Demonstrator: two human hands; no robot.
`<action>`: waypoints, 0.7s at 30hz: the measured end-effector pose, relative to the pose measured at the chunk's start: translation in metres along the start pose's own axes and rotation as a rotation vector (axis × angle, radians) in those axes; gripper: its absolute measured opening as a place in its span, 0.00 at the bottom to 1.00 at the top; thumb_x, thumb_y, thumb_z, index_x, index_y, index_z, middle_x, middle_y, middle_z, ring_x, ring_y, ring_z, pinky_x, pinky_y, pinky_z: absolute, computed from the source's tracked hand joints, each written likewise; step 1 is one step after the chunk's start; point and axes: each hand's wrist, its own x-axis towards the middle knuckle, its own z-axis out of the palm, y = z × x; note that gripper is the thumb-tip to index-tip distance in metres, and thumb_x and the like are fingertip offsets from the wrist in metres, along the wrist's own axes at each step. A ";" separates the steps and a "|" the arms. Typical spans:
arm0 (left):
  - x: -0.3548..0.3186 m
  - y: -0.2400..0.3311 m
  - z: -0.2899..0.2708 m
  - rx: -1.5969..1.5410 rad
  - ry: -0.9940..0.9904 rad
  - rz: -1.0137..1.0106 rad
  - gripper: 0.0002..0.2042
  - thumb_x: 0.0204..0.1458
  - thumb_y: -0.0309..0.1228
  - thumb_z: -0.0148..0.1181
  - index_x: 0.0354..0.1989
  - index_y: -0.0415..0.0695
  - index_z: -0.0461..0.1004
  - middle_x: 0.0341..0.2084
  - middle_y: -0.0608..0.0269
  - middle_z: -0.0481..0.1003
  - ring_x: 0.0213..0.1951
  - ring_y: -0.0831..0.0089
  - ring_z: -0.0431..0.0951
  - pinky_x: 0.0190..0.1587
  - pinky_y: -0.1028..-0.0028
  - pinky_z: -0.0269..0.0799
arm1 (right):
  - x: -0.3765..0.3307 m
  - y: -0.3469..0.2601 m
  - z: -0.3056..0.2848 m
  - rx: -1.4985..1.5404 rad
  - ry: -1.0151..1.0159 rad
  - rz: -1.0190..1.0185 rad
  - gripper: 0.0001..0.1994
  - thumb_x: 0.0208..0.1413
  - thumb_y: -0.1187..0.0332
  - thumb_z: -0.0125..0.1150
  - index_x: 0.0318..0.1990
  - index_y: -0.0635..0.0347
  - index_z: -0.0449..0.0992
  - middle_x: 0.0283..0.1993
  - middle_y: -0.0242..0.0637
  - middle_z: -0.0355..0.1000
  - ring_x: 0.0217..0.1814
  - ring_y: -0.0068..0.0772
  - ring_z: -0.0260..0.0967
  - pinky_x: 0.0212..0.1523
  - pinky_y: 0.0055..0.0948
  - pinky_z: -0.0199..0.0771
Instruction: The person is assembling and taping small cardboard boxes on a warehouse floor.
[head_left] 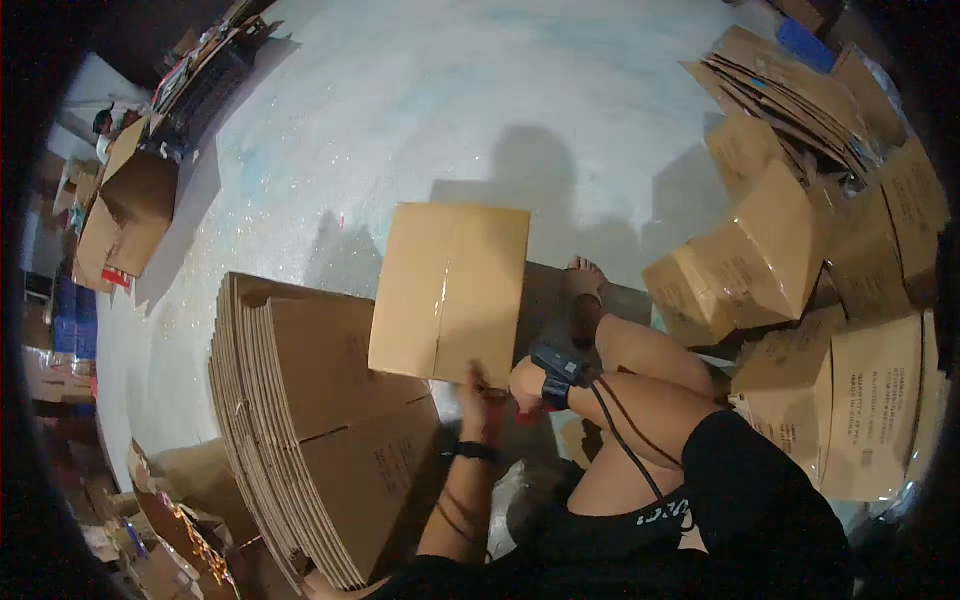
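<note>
The taped cardboard box (450, 290) stands on the floor (420, 120) before the seated person, beside the stack of flattened cartons (310, 420). Both hands, left hand (478, 392) and right hand (527, 382), grip its near bottom edge. It looks light, stiff and smooth-sided; edges and corners offer the surest hold.

box (450, 290) I hold: plain tan, shiny clear tape strip down its middle | flat cardboard stack (320, 430): brown with dark print | floor (450, 110): pale grey-blue, speckled | my shorts (760, 500): black | my wristbands (470, 451): black
</note>
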 end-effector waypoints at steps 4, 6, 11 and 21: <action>0.013 0.055 -0.074 -0.432 0.253 0.047 0.42 0.53 0.66 0.43 0.67 0.45 0.56 0.62 0.55 0.61 0.60 0.56 0.63 0.60 0.51 0.60 | 0.008 -0.015 -0.007 0.059 -0.205 0.122 0.27 0.65 0.51 0.38 0.70 0.45 0.50 0.72 0.40 0.49 0.71 0.44 0.51 0.67 0.49 0.53; 0.043 0.048 -0.076 -0.575 -0.027 0.213 0.44 0.51 0.68 0.42 0.68 0.47 0.53 0.66 0.54 0.56 0.64 0.55 0.57 0.65 0.50 0.52 | 0.005 -0.005 -0.004 0.064 -0.309 0.166 0.27 0.64 0.52 0.40 0.69 0.46 0.51 0.71 0.39 0.51 0.71 0.42 0.51 0.67 0.46 0.53; -0.004 0.108 0.100 -0.146 -0.909 -0.257 0.39 0.59 0.60 0.39 0.67 0.37 0.55 0.63 0.48 0.63 0.64 0.54 0.62 0.67 0.57 0.52 | -0.007 0.033 -0.032 -0.090 -0.479 0.123 0.22 0.58 0.54 0.44 0.59 0.50 0.60 0.60 0.40 0.61 0.63 0.42 0.58 0.60 0.43 0.59; -0.164 0.246 -0.027 1.769 0.382 0.732 0.32 0.50 0.44 0.64 0.58 0.33 0.64 0.53 0.40 0.69 0.56 0.49 0.69 0.56 0.58 0.66 | -0.172 -0.136 -0.208 -0.148 -0.858 -0.884 0.16 0.46 0.57 0.54 0.38 0.54 0.77 0.41 0.42 0.74 0.45 0.43 0.72 0.45 0.42 0.70</action>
